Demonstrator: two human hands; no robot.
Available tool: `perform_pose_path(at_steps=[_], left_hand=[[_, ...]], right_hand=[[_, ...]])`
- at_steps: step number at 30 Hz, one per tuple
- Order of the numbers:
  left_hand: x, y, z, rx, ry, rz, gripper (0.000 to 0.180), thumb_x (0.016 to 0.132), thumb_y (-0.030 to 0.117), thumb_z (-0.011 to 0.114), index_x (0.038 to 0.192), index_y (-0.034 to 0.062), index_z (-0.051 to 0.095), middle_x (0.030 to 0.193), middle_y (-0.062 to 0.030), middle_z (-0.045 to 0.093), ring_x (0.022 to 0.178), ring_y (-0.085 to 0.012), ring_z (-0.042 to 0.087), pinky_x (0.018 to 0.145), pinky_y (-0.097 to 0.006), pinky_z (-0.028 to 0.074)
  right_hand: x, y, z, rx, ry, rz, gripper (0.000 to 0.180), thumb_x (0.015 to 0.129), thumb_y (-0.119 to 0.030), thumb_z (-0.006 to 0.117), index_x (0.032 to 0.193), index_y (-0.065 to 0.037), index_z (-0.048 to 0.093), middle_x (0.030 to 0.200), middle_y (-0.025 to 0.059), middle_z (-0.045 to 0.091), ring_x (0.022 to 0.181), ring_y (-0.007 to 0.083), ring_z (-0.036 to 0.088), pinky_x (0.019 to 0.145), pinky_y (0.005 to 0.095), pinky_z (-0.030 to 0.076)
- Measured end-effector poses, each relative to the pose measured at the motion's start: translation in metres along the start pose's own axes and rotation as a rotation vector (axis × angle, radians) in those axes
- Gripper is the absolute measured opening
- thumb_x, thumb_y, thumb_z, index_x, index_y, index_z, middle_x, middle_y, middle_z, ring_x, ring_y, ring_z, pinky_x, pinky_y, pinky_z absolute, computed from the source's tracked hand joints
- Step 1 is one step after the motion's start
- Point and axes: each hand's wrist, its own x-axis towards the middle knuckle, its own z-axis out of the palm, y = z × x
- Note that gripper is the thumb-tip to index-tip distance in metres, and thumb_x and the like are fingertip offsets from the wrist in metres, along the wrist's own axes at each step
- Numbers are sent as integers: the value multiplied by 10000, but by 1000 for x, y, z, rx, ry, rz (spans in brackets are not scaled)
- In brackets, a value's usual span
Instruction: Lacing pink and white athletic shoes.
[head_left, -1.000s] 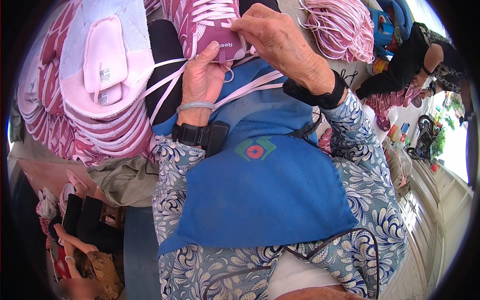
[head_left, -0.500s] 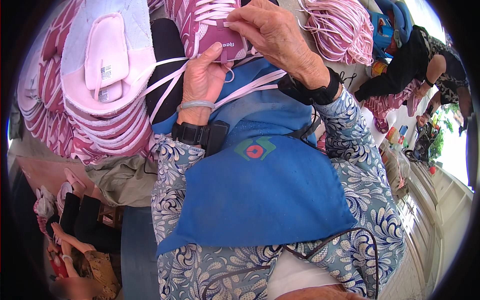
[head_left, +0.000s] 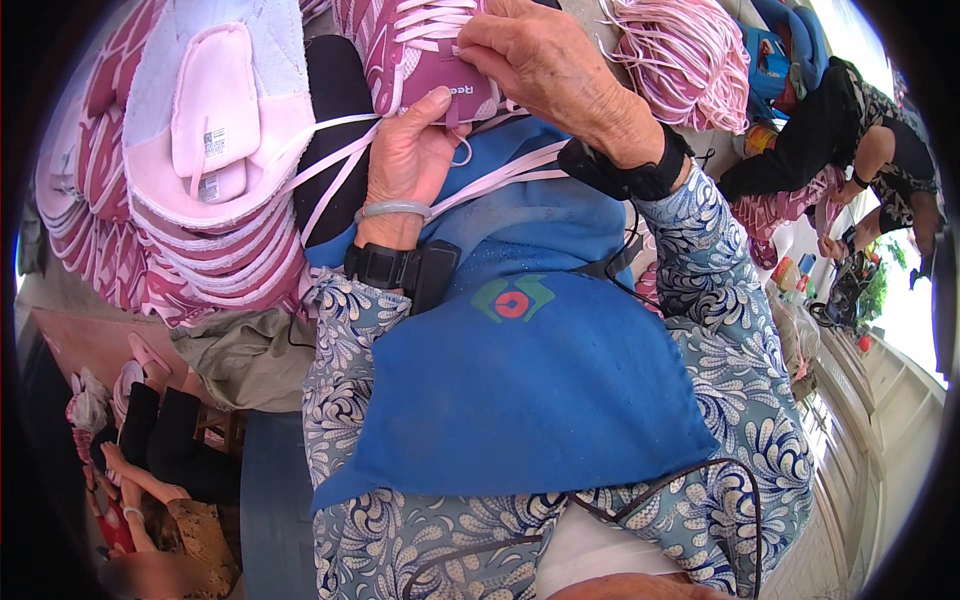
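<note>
In front of me, near the top of the head view, is a pink and mauve sneaker upper (head_left: 385, 70) with pale pink lacing (head_left: 430, 22) across it. My left hand (head_left: 415, 155) grips the shoe by its mauve tongue (head_left: 440, 85), thumb on top and fingers underneath. Over the tongue's upper part my right hand (head_left: 550, 70) is closed in a pinch on the shoelace, its fingertips against the lacing. Loose lace ends (head_left: 525, 165) trail across my blue apron (head_left: 520, 390) and past my left wrist.
A tall stack of pink shoe uppers (head_left: 215, 240) stands at the left, with a pink insole piece (head_left: 215, 100) on top. Far right of my right hand lies a thick bundle of pink laces (head_left: 685, 60). Other people sit at the right (head_left: 870, 150) and lower left (head_left: 165, 440).
My right hand has shifted slightly, its fingertips still at the lacing above the tongue. My left hand keeps its grip on the tongue. At the right, another person's hands have moved.
</note>
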Motion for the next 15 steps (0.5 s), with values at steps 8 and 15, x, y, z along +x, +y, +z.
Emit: perform_pose_path(at_steps=[8,15], left_hand=[[-2,4,-5,10,-7,-17,174,828,103,647,987,35,629,919,-47,632,841,-148,559,716,-330,422],[-5,6,-5,64,-51,-2,319,872,90,575,1179,49,501,1080,-61,579,939,-164,535,695,-318,410]], right_hand=[[-7,2,5,18,-86,217,62,777,-57,577,800,-5,552,752,143,495,710,305,512,603,373,417],[-9,-18,7,-143,-76,225,57,786,-47,576,825,-9,593,743,164,508,720,314,536,612,364,423]])
